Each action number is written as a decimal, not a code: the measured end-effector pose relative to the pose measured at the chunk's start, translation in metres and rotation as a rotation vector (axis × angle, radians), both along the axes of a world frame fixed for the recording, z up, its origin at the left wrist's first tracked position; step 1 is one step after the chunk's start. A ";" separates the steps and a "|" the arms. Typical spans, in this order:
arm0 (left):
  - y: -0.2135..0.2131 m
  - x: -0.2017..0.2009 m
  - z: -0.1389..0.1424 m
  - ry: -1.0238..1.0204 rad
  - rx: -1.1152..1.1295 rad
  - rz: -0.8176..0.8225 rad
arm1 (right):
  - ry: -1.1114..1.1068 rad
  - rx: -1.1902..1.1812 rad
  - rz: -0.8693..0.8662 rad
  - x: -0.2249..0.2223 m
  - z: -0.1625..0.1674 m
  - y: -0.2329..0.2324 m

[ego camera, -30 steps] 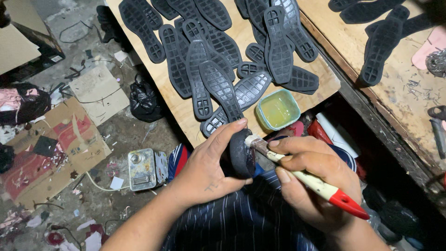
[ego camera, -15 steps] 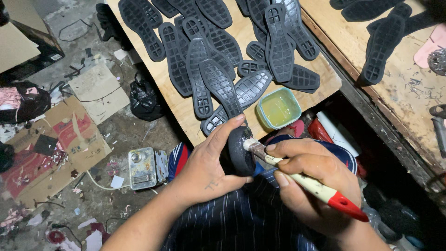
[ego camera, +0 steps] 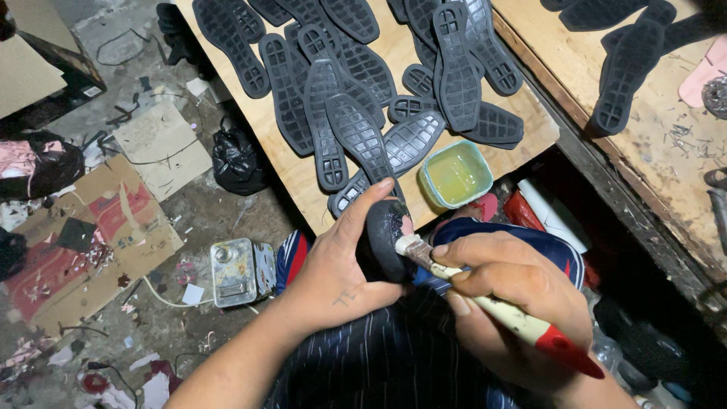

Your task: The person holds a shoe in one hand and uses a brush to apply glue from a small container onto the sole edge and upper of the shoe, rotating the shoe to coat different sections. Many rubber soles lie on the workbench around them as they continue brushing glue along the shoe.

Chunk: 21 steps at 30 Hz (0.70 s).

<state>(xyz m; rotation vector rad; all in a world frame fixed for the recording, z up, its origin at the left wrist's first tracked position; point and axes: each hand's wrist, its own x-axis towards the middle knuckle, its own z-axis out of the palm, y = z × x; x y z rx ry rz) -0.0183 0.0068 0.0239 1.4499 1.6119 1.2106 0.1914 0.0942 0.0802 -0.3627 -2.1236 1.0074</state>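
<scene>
The left hand (ego camera: 333,276) is wrapped around a black rubber shoe sole (ego camera: 385,241), held edge-on over the lap just below the plywood board (ego camera: 530,144). The right hand (ego camera: 507,295) grips a cream-handled brush with a red end (ego camera: 496,309), bristles touching the sole. A square green tub of yellowish glue (ego camera: 456,174) sits on the board beside the piled dark soles (ego camera: 363,83).

Black sole (ego camera: 386,238); red-tipped brush (ego camera: 500,310)
</scene>
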 end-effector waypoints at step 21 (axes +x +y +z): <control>0.001 0.001 0.004 -0.147 -0.077 -0.034 | -0.097 0.016 -0.013 0.000 -0.005 0.008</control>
